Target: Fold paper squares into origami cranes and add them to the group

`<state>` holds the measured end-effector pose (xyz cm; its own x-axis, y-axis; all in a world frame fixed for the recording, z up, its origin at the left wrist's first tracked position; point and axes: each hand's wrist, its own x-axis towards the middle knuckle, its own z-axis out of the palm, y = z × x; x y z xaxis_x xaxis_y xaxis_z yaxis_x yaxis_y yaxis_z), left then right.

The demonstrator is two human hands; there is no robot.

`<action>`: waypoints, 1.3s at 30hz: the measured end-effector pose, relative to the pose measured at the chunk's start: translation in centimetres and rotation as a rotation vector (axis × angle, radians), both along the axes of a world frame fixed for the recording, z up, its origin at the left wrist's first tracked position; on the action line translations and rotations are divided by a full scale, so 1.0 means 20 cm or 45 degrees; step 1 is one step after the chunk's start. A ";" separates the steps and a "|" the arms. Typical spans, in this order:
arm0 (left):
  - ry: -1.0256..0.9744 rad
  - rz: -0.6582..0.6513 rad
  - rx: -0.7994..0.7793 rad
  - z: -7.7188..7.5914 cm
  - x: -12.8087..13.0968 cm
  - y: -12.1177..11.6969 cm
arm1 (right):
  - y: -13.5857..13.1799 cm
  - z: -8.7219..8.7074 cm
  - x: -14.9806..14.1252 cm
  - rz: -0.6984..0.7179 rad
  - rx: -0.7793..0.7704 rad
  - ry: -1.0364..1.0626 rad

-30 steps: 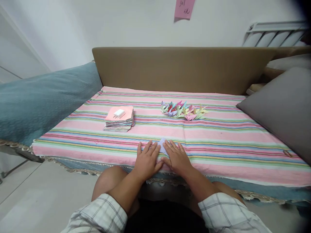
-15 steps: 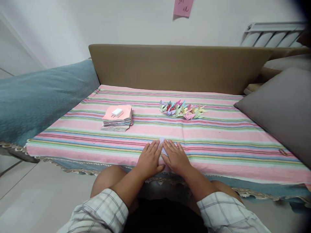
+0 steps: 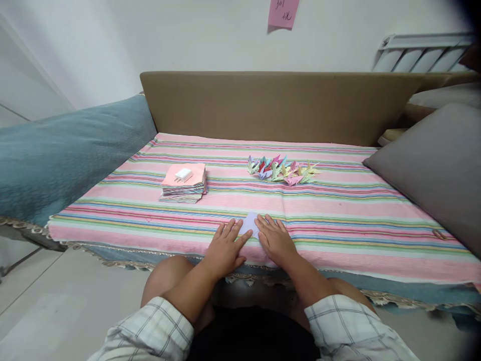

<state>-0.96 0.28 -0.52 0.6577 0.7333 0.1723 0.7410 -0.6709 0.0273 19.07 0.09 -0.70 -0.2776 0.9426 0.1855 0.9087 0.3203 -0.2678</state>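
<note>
A pale lavender sheet of folding paper (image 3: pixel 249 224) lies on the striped cloth (image 3: pixel 323 205) in front of me, partly covered by my fingers. My left hand (image 3: pixel 225 248) rests at its left edge, fingers spread, with the index finger reaching onto the paper. On the right side, my right hand (image 3: pixel 276 239) lies flat with its fingertips over the paper's right edge. Beyond my hands sits a cluster of folded paper cranes (image 3: pixel 280 170) in several colours. To the left is a stack of square paper sheets (image 3: pixel 183 192), topped by a white charger plug (image 3: pixel 183 174).
A brown backrest (image 3: pixel 263 105) closes off the far side. A blue covered armrest (image 3: pixel 82 145) stands at the left, a grey cushion (image 3: pixel 432 160) at the right. One small brown item (image 3: pixel 439 234) lies near the cushion. A pink note (image 3: pixel 282 14) hangs on the wall.
My hands have moved apart, the left one going left, and more of the lavender paper shows between them. The stack and cranes stay in place; the view has shifted slightly.
</note>
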 end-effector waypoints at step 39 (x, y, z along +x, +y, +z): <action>-0.465 0.041 0.122 0.04 0.17 0.05 | 0.08 0.05 -0.03 -0.248 -0.074 1.436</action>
<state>2.47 1.32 0.31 0.5170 0.7219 0.4599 0.7151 -0.6596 0.2315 18.57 1.59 0.35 0.1707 0.9666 0.1912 0.1747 0.1613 -0.9713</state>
